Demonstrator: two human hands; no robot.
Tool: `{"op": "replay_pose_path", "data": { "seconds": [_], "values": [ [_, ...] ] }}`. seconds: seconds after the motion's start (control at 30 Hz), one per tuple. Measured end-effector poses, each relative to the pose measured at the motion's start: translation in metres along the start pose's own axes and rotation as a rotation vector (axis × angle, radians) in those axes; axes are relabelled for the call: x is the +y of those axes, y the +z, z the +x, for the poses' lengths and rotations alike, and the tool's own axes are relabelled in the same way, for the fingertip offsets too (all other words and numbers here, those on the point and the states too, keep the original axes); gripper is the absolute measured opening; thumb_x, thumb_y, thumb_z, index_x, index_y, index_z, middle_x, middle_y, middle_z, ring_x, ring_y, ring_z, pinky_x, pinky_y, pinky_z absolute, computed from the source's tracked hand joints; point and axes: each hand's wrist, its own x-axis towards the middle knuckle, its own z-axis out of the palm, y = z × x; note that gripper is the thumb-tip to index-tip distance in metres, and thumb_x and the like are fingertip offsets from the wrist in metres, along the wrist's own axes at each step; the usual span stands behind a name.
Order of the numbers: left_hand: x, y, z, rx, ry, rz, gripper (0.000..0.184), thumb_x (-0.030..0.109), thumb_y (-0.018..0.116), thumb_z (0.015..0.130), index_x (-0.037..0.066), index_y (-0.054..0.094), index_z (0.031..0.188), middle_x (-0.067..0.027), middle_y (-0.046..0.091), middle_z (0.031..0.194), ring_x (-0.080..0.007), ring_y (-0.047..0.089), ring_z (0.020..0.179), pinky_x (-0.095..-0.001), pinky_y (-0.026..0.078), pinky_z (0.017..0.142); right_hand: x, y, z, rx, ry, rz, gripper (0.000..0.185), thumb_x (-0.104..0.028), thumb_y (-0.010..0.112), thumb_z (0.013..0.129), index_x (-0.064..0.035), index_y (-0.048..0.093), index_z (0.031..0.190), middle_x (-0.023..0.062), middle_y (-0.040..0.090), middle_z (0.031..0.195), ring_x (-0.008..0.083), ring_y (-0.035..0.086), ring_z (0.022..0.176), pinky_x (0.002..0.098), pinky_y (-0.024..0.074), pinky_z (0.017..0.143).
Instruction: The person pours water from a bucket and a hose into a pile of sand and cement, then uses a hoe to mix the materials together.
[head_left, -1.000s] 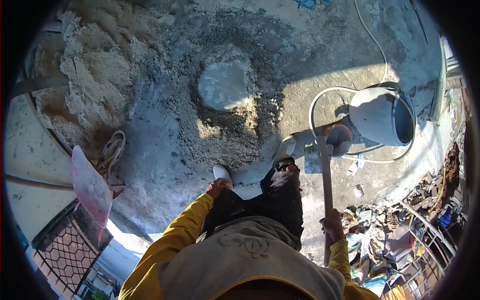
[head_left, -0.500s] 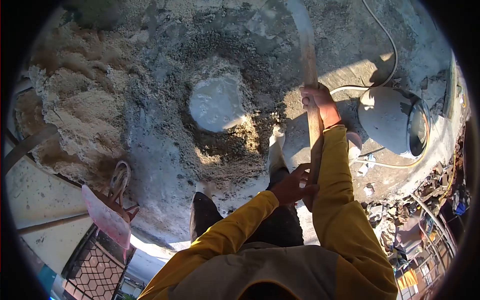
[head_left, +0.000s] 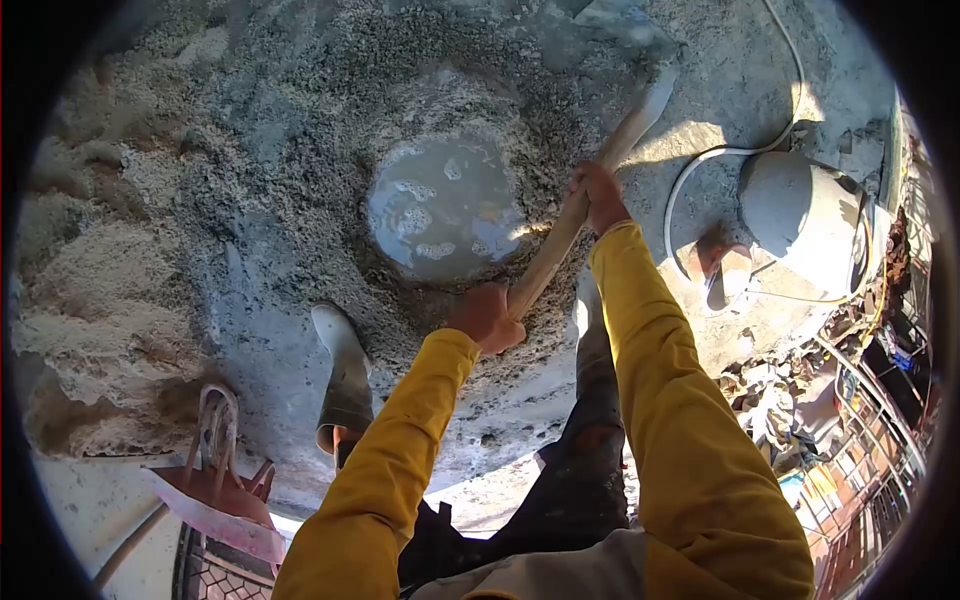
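I hold a long-handled shovel (head_left: 548, 262) slanting from lower left to upper right, its wooden shaft running into a grey metal socket. The blade at the top blends with the grey ground. My left hand (head_left: 485, 318) is wrapped round the near end of the shaft. Farther up, my right hand (head_left: 600, 197) grips it just below the socket. Left of the shaft lies a round pool of cloudy water (head_left: 445, 205) with patches of foam, ringed by a bank of grey grainy mix (head_left: 290, 190).
A sand heap (head_left: 110, 290) is at the left, above a pinkish wheelbarrow (head_left: 225, 520). On the right are a pale hose (head_left: 690, 165), a tilted whitish drum (head_left: 800, 210), a small bucket (head_left: 728, 275) and heaped rubble (head_left: 770, 400). My boots (head_left: 340, 345) stand near the mix.
Both hands have moved forward and left with the shovel, which has tipped from near upright to a slant. My left hand has closed firmly on the shaft. My feet stand wider apart.
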Motion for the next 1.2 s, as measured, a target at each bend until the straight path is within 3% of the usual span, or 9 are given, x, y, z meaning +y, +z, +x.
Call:
{"op": "replay_pose_path", "data": {
  "seconds": [0.1, 0.17, 0.33, 0.57, 0.7, 0.87, 0.93, 1.1, 1.2],
  "values": [
    [-0.046, 0.018, -0.076, -0.068, -0.019, -0.203, 0.033, 0.009, 0.065, 0.065, -0.007, 0.057, 0.092, -0.0147, 0.061, 0.066, -0.0200, 0.061, 0.051, -0.0334, 0.049, 0.047, 0.047, 0.017, -0.070, 0.067, 0.040, -0.142, 0.010, -0.004, 0.058, 0.072, 0.0000, 0.050, 0.070, 0.0130, 0.051, 0.056, 0.0262, 0.053, 0.046, 0.0410, 0.0474, 0.044],
    [-0.027, -0.022, -0.136, -0.201, -0.226, -0.262, 0.045, 0.021, 0.069, 0.061, -0.005, 0.060, 0.096, -0.0232, 0.064, 0.080, -0.0343, 0.065, 0.078, -0.0398, 0.051, 0.071, 0.078, 0.038, -0.113, 0.090, 0.161, -0.028, 0.011, -0.004, 0.060, 0.073, -0.0007, 0.050, 0.072, 0.0100, 0.050, 0.058, 0.0238, 0.053, 0.046, 0.0406, 0.0477, 0.044],
    [-0.021, -0.052, -0.222, -0.144, -0.264, 0.001, 0.039, 0.022, 0.067, 0.060, -0.003, 0.060, 0.090, -0.0226, 0.062, 0.075, -0.0365, 0.063, 0.073, -0.0411, 0.049, 0.068, 0.109, 0.049, -0.154, -0.111, 0.272, 0.358, 0.017, -0.008, 0.067, 0.077, -0.0053, 0.050, 0.075, 0.0058, 0.049, 0.064, 0.0194, 0.052, 0.050, 0.0371, 0.0475, 0.047],
    [-0.009, 0.113, -0.288, -0.021, -0.401, -0.075, 0.044, 0.028, 0.067, 0.064, 0.003, 0.059, 0.100, -0.0194, 0.064, 0.080, -0.0373, 0.063, 0.074, -0.0426, 0.051, 0.073, 0.108, -0.022, -0.203, -0.081, 0.325, 0.059, 0.018, -0.006, 0.066, 0.074, -0.0067, 0.048, 0.074, 0.0038, 0.046, 0.061, 0.0183, 0.048, 0.047, 0.0358, 0.0421, 0.046],
    [-0.012, 0.099, -0.235, -0.035, -0.391, -0.183, 0.044, 0.029, 0.069, 0.062, 0.006, 0.061, 0.098, -0.0171, 0.065, 0.079, -0.0356, 0.064, 0.076, -0.0422, 0.052, 0.071, 0.068, -0.009, -0.177, -0.063, 0.159, 0.021, 0.018, -0.004, 0.065, 0.073, -0.0053, 0.048, 0.068, 0.0039, 0.046, 0.058, 0.0175, 0.050, 0.045, 0.0330, 0.0411, 0.042],
    [-0.009, -0.026, -0.040, 0.261, -0.003, -0.104, 0.040, 0.018, 0.071, 0.059, -0.002, 0.060, 0.092, -0.0193, 0.064, 0.074, -0.0347, 0.064, 0.069, -0.0417, 0.051, 0.065, -0.051, 0.074, -0.011, -0.046, -0.132, 0.032, 0.016, -0.003, 0.063, 0.079, -0.0017, 0.048, 0.072, 0.0075, 0.050, 0.062, 0.0191, 0.050, 0.048, 0.0353, 0.0429, 0.044],
    [0.003, -0.071, -0.001, 0.060, -0.220, -0.362, 0.037, 0.015, 0.070, 0.062, -0.004, 0.059, 0.092, -0.0171, 0.062, 0.070, -0.0270, 0.064, 0.061, -0.0389, 0.051, 0.057, -0.067, 0.099, 0.027, -0.066, -0.121, -0.019, 0.013, -0.002, 0.060, 0.081, -0.0014, 0.049, 0.072, 0.0082, 0.049, 0.059, 0.0206, 0.050, 0.047, 0.0362, 0.0438, 0.044],
    [-0.010, 0.023, -0.073, 0.076, -0.179, -0.547, 0.040, 0.008, 0.065, 0.065, -0.009, 0.054, 0.099, -0.0108, 0.058, 0.065, -0.0160, 0.059, 0.049, -0.0310, 0.049, 0.044, -0.018, 0.101, -0.018, -0.001, 0.040, -0.355, 0.007, 0.000, 0.058, 0.079, 0.0006, 0.052, 0.075, 0.0088, 0.050, 0.060, 0.0209, 0.052, 0.048, 0.0377, 0.0453, 0.043],
    [-0.012, 0.071, -0.145, 0.080, -0.333, -0.522, 0.043, 0.021, 0.070, 0.061, -0.002, 0.060, 0.095, -0.0171, 0.064, 0.079, -0.0278, 0.065, 0.071, -0.0383, 0.051, 0.067, 0.036, 0.080, -0.082, -0.008, 0.032, -0.373, 0.013, -0.001, 0.064, 0.074, 0.0020, 0.053, 0.068, 0.0094, 0.051, 0.055, 0.0208, 0.050, 0.043, 0.0359, 0.0426, 0.039]
  ]
}}
